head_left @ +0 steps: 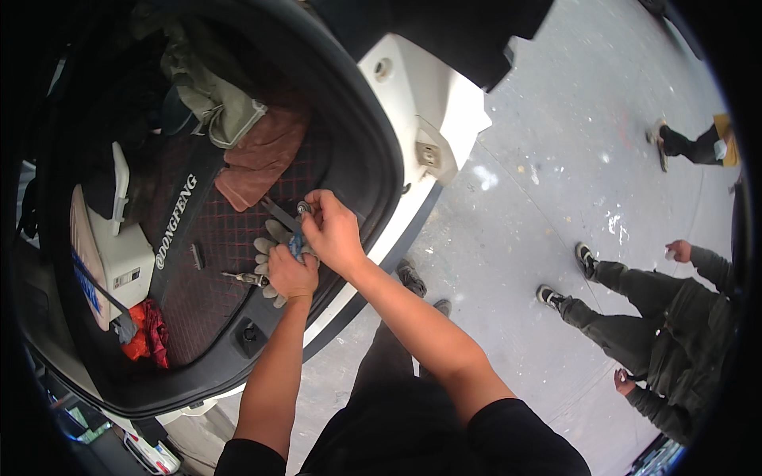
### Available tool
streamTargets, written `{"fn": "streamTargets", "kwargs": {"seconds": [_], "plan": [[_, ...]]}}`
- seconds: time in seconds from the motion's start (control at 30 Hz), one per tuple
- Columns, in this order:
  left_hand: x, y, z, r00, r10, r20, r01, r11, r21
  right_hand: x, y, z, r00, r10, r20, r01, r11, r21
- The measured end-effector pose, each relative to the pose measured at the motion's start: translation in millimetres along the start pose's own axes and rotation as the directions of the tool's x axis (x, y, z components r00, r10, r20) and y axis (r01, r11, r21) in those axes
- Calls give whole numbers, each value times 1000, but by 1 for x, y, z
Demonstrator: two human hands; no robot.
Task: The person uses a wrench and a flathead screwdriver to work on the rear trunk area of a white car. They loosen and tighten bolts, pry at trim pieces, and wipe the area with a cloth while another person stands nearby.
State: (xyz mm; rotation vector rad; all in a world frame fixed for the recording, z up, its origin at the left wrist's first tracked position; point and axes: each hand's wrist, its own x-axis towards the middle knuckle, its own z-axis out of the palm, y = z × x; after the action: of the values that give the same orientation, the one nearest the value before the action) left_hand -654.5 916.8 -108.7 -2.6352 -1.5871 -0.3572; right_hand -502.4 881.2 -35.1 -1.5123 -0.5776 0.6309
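Inside the vehicle's open rear compartment, my right hand pinches a small round metal piece. Just below it my left hand has curled fingers over grey work gloves; what they grip is hidden. A blue item lies between my hands, beside a dark flat metal piece. A metal tool sits left of my left hand, and a small dark ridged piece lies farther left on the red-stitched mat.
Brown cloth, a pale jacket, a white box and red fabric are in the compartment. White bodywork borders it. A person in dark clothes stands to the right on the grey floor; another person's legs show farther off.
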Motion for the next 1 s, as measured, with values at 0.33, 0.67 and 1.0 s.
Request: {"fn": "streamTargets", "kwargs": {"seconds": [0.33,0.67,1.0], "plan": [[6,-4,-13,1000,-22,7,22,993,-115,31,32,36,983,-99,156,157,895,-419],[9,-11,-26,1000,-29,-6,28,978,-205,42,38,81,830,280,483,340,434,-835],[-41,-50,-115,994,-19,-104,-43,824,-565,27,-22,157,680,-198,706,720,360,-593]]}}
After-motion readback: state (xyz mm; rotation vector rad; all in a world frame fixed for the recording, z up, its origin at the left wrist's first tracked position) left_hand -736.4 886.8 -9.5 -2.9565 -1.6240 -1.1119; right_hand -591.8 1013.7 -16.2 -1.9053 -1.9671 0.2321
